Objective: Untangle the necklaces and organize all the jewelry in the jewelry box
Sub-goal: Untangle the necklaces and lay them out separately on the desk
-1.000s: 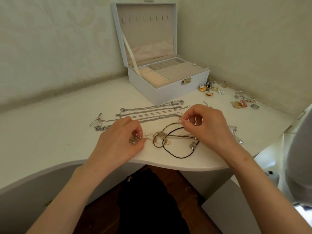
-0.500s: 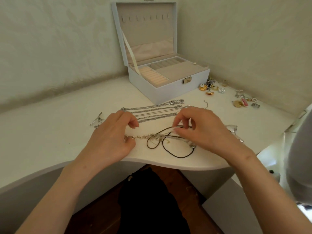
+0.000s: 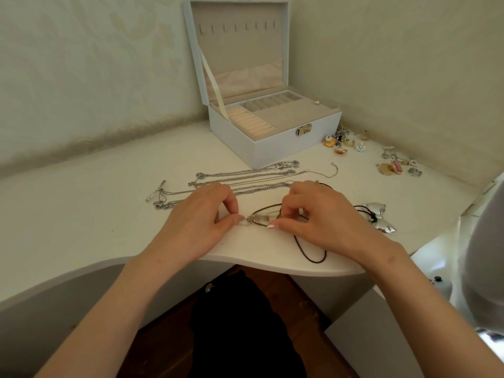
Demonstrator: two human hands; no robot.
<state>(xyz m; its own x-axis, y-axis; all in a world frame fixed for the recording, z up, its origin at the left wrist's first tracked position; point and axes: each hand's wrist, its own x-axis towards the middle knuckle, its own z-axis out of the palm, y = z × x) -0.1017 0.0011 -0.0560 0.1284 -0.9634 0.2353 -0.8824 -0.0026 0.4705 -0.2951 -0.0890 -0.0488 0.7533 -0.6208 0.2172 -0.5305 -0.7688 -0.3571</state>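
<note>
Necklaces (image 3: 260,218) in a tangle lie near the front edge of the table (image 3: 81,203), where I work them from both sides. My left hand (image 3: 196,222) pinches the pale, beaded end between thumb and forefinger, and my right hand (image 3: 321,218) curls its fingertips onto the knot where a black cord (image 3: 311,256) crosses it. The cord loops toward the front edge under my right wrist and reaches a silver bow pendant (image 3: 381,218) to the right. Just behind my hands, silver chains (image 3: 245,177) lie stretched side by side across the middle of the table. The jewelry box (image 3: 272,144) stands open toward the back right corner, lid upright. To its right sit gold earrings (image 3: 336,143) and, nearer the right edge, a pink-and-gold cluster (image 3: 394,167).
</note>
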